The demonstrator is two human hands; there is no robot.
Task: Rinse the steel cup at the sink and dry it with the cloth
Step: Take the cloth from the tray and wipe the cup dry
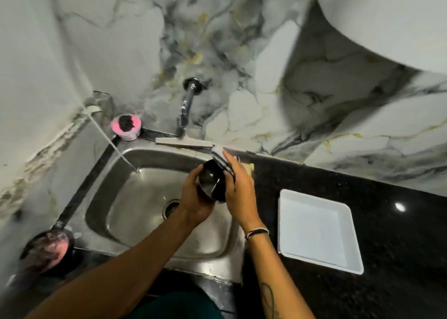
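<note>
Bare forearms, no sleeves. Thin black and white bands (257, 231) around the right wrist, dark line tattoo (269, 299) along the right forearm. Dark green garment (174, 305) at the bottom edge.

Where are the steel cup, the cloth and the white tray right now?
steel cup (210, 182), head view, on its dark side wall between the two hands.
cloth (220, 157), head view, on the striped fold above the cup.
white tray (316, 226), head view, on its bare flat bottom.
</note>
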